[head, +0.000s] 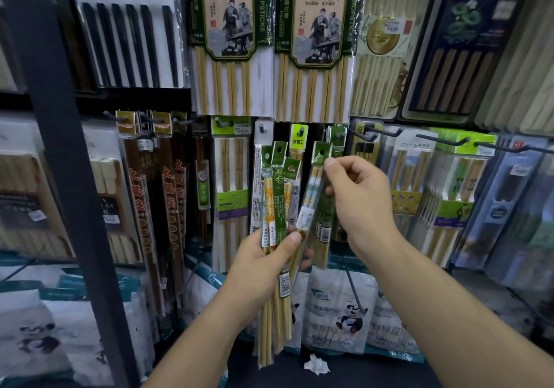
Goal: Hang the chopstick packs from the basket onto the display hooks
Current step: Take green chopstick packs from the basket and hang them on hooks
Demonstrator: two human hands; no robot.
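The left hand (263, 264) has its grip closed around the middle of a bundle of chopstick packs (274, 195), thumb across the front, the green header cards fanned upward. Just right of the bundle, the right hand (359, 198) keeps a narrow pinch grip on a tilted slim pack (313, 195), whose lower end sits by the left thumb. Below the bundle lies a crumpled white scrap (316, 364), with panda-printed bags (338, 306) behind it. Behind the bundle's tops, display hooks (300, 132) carry hanging packs. Above the bundle hang 2 large hotpot chopstick packs (230, 43).
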